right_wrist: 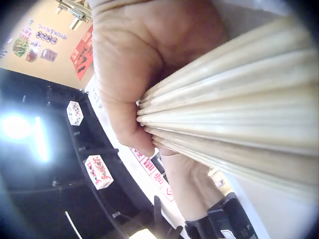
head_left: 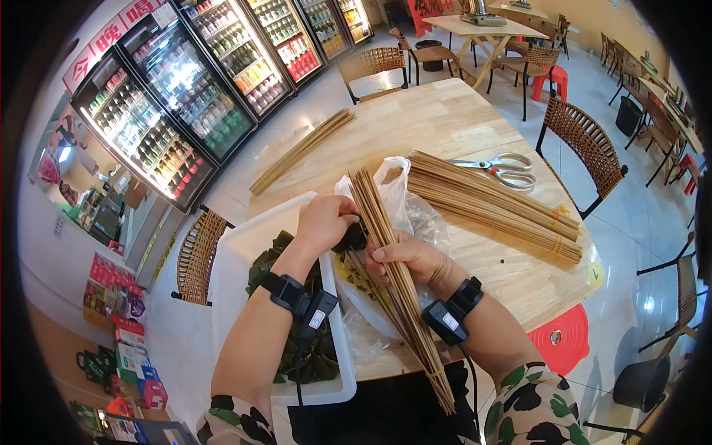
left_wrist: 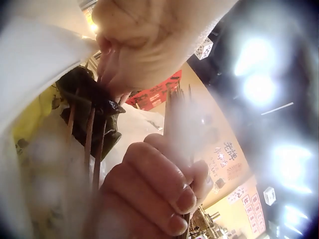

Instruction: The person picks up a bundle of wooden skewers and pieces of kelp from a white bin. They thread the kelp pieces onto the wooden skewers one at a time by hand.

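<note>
My right hand [head_left: 411,258] grips a thick bundle of bamboo skewers [head_left: 397,285], which slants across the head view; in the right wrist view the thumb [right_wrist: 137,137] curls over it. A few skewers [left_wrist: 88,134] stand apart from the bundle and reach a dark green folded piece of kelp [left_wrist: 82,87]. Pinching that piece from above is my left hand [head_left: 324,222], fingertips at its upper edge. Below my left forearm, a white tub [head_left: 343,363] holds more dark green kelp pieces [head_left: 315,348]. A white plastic bag [head_left: 397,196] lies behind the bundle.
Tied skewer bundles [head_left: 493,204] and scissors [head_left: 508,169] lie on the right of the wooden table [head_left: 460,111]; loose skewers [head_left: 304,150] lie at its far left. Wicker chairs [head_left: 586,144] surround the table. A red stool [head_left: 560,341] stands by its right edge, and drink fridges [head_left: 144,126] line the left.
</note>
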A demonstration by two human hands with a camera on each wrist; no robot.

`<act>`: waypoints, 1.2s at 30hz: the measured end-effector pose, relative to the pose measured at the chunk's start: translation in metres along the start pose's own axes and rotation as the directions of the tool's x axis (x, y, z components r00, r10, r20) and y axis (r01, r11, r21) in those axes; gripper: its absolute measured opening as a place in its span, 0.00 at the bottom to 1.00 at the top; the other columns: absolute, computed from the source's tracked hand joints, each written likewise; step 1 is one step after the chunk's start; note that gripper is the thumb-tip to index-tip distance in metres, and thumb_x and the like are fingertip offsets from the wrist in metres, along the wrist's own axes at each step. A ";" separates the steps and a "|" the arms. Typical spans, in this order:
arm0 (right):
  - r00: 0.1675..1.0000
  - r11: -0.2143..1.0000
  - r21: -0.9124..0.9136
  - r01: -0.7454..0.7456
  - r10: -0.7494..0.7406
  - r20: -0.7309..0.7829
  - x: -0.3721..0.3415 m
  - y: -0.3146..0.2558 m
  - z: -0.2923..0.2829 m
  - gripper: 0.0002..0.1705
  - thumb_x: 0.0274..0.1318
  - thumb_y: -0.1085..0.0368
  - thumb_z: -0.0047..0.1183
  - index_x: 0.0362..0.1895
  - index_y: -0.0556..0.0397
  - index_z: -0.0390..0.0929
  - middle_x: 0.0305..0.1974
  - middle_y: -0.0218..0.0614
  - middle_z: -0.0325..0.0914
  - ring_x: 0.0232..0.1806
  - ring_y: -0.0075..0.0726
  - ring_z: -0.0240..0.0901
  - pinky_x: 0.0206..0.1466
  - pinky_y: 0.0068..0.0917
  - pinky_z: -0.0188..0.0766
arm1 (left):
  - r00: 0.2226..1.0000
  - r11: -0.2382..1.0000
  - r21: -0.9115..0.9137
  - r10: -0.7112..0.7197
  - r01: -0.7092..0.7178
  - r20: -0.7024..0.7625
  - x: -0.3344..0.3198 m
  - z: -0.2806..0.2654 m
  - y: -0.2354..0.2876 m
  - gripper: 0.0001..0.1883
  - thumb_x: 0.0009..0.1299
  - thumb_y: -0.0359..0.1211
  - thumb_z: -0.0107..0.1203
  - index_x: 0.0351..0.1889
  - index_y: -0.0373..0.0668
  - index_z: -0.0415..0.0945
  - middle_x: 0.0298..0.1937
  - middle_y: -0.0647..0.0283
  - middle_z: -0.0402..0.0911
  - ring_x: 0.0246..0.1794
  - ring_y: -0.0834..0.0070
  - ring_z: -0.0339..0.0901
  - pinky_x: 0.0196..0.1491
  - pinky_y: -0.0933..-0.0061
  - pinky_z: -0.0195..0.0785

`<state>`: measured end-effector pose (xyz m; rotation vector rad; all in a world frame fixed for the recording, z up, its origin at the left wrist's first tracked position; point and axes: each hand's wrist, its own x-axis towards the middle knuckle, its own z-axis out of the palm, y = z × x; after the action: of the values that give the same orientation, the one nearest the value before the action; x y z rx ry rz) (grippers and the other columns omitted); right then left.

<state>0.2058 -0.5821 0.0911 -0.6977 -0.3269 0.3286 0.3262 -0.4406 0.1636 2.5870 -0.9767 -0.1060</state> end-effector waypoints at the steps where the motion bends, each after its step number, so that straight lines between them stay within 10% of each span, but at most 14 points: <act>1: 1.000 1.000 -0.006 -0.001 0.001 -0.016 0.000 0.000 0.001 0.06 0.52 0.65 0.55 0.31 0.53 0.72 0.23 0.34 0.71 0.22 0.30 0.69 0.23 0.25 0.68 | 1.000 1.000 0.004 -0.012 0.012 -0.009 -0.001 -0.001 0.002 0.07 0.58 0.34 0.60 0.34 0.48 0.83 0.30 0.62 0.83 0.34 0.69 0.81 0.42 0.68 0.71; 7: 1.000 0.998 0.046 0.031 -0.031 0.001 0.001 -0.009 0.003 0.06 0.51 0.66 0.55 0.32 0.53 0.72 0.23 0.33 0.72 0.22 0.29 0.69 0.24 0.24 0.68 | 0.988 0.984 -0.169 -0.085 0.063 -0.128 -0.004 0.004 0.003 0.09 0.58 0.34 0.58 0.36 0.45 0.82 0.31 0.60 0.84 0.35 0.68 0.81 0.42 0.69 0.71; 18: 0.905 0.965 -0.264 -0.005 -0.108 -0.411 0.003 -0.015 0.016 0.08 0.50 0.68 0.55 0.35 0.55 0.72 0.22 0.33 0.72 0.19 0.25 0.68 0.22 0.20 0.65 | 0.976 0.850 -0.522 -0.165 0.069 -0.139 -0.001 0.011 -0.016 0.11 0.58 0.31 0.54 0.37 0.39 0.80 0.31 0.60 0.83 0.32 0.74 0.79 0.38 0.75 0.69; 36: 0.874 0.890 -0.453 -0.058 -0.174 -0.453 0.008 -0.007 0.009 0.12 0.46 0.69 0.57 0.38 0.57 0.75 0.31 0.31 0.76 0.30 0.24 0.71 0.36 0.21 0.68 | 0.998 0.912 -0.408 -0.027 0.049 0.061 -0.005 -0.001 -0.008 0.09 0.60 0.29 0.57 0.38 0.36 0.80 0.30 0.64 0.82 0.31 0.80 0.77 0.38 0.79 0.69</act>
<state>0.2101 -0.5786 0.1034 -1.2029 0.0649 0.0011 0.3276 -0.4311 0.1609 2.2244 -0.8186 -0.3543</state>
